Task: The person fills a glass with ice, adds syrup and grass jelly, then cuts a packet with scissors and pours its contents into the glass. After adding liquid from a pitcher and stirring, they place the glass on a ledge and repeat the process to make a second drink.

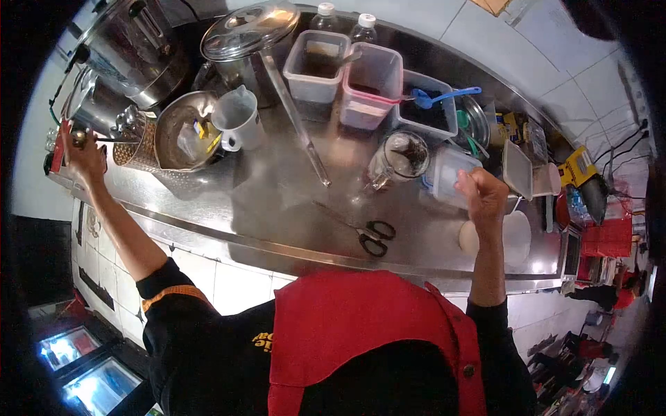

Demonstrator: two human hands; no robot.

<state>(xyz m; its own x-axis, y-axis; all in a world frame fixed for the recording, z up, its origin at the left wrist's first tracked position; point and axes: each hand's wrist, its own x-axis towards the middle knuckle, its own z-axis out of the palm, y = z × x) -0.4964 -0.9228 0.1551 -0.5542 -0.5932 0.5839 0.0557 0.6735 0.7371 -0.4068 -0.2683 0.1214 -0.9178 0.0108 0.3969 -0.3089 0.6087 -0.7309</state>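
Observation:
At the far left, my left hand (84, 158) is closed around or against something beside a red-edged object and a small shiny metal ball; its grip is partly hidden. Metal spoons or ladles in a perforated holder (143, 142) stand just right of it. My right hand (483, 197) is raised in a fist over the counter's right side, and whatever it may hold is hidden. Behind that fist lies a translucent plastic container (451, 177). To its left stands a clear jug (401, 159) with dark residue. Black-handled scissors (374, 237) lie on the counter nearer my body.
The steel counter (277, 201) carries a lidded pot (243, 35), a metal bowl (170, 139), a white measuring jug (239, 121) and a long metal utensil (298, 121). Plastic tubs (316, 76) line the back, one with a blue spoon (444, 96). A person (617, 291) is far right.

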